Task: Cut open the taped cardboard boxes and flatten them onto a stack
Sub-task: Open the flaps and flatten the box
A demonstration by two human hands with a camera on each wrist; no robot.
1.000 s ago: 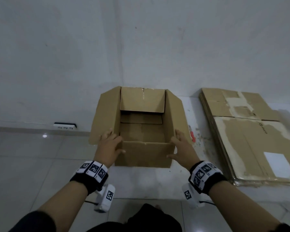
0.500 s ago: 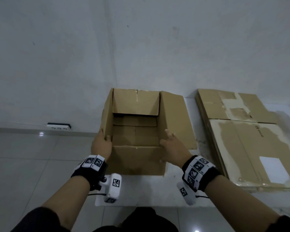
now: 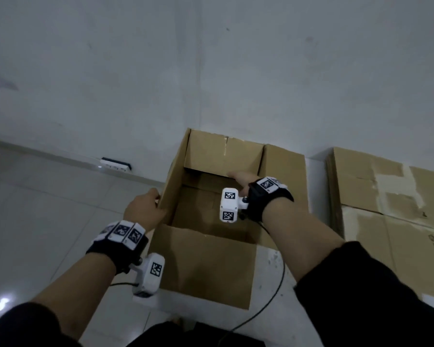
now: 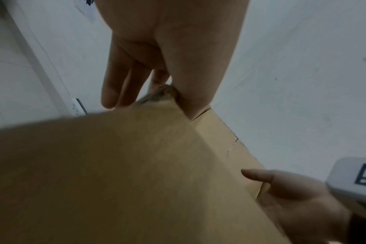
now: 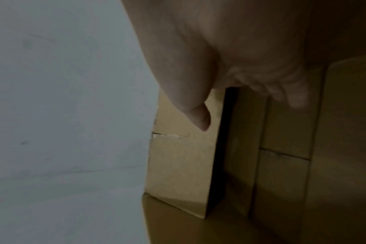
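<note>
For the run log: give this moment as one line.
stage: flattening | open cardboard box upright, flaps open | left hand grips left flap | right hand grips far flap | flattened stack to right

Open cardboard boxes: one, its left flap pinched between the left fingers and thumb.
Flattened cardboard stacks: one, well off to the right of the right fingertips; the number of sheets in it cannot be counted.
Hands: two, the left hand on the box's left flap and the right hand reaching inside at the far flap.
Wrist bands with coded tags: two, one behind the left knuckles, one behind the right.
Wall sockets: one, beyond the left fingertips.
</note>
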